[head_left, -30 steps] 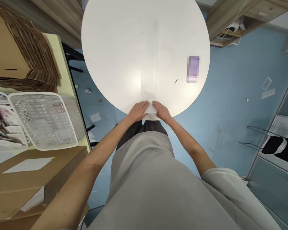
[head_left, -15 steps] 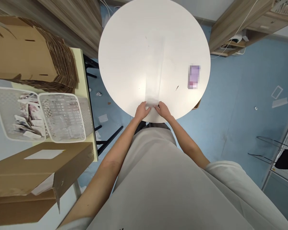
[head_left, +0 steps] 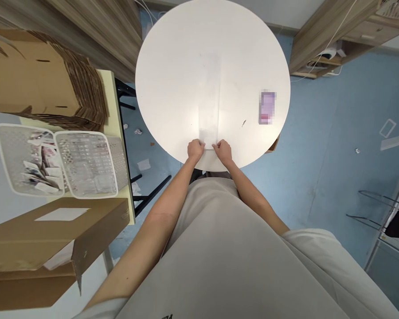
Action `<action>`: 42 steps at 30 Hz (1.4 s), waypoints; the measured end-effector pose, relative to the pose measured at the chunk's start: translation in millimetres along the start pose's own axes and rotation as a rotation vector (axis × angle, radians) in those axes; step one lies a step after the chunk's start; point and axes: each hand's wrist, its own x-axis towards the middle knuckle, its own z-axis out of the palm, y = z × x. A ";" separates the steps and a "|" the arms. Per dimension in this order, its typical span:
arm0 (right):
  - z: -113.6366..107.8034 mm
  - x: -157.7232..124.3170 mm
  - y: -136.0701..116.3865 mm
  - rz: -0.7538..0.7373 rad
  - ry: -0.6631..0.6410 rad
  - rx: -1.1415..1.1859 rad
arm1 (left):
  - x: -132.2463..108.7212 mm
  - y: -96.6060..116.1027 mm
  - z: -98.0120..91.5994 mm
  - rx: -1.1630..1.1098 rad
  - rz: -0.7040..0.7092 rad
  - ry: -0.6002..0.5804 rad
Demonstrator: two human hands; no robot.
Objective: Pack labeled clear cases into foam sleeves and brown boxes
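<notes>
A long, clear plastic sleeve (head_left: 209, 102) lies flat on the round white table (head_left: 173, 66), running away from me. My left hand (head_left: 196, 149) pinches its near left corner, with the fingers curled. At the near right corner my right hand (head_left: 223, 151) is closed in the same way, thumb and finger together on the edge. The sleeve's far end is faint against the white top, so its exact outline is hard to make out.
A blurred purple object (head_left: 267, 107) lies on the table's right side. To the left, a side table (head_left: 107, 95) bears stacked flat cardboard (head_left: 33, 75), two white baskets (head_left: 86, 195) of packets and a large carton (head_left: 99, 235). Wooden cabinets (head_left: 335, 35) stand at the far right.
Both hands still hold the near end of the sleeve. The sleeve has shifted slightly left, and its near edge now lies flatter and straighter between my hands.
</notes>
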 end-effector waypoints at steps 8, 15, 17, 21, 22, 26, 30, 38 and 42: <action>-2.6 2.0 -6.6 -0.526 -0.024 -0.278 | 1.5 -2.4 -2.0 0.265 0.667 0.060; -19.8 7.0 8.3 -0.599 -0.162 -0.333 | 12.7 -23.8 -9.0 0.291 0.774 -0.061; -22.0 6.6 9.6 -0.601 -0.171 -0.347 | 14.0 -24.5 -12.3 0.305 0.777 -0.082; -28.8 6.1 10.5 -0.622 -0.198 -0.349 | 11.9 -26.0 -19.8 0.293 0.771 -0.121; -31.7 6.7 10.5 -0.629 -0.212 -0.347 | 10.8 -26.4 -21.9 0.279 0.756 -0.127; -42.8 14.8 6.1 -0.599 -0.236 -0.323 | 9.4 -22.4 -30.8 0.170 0.643 -0.144; -43.9 30.5 -7.3 -0.431 -0.209 -0.274 | 17.4 -10.4 -37.6 0.003 0.461 -0.098; -32.4 55.8 -26.8 -0.167 -0.025 -0.207 | 40.7 4.8 -30.8 0.030 0.229 -0.015; -31.8 60.9 -34.4 -0.130 0.044 -0.214 | 43.4 11.8 -27.4 0.008 0.120 0.087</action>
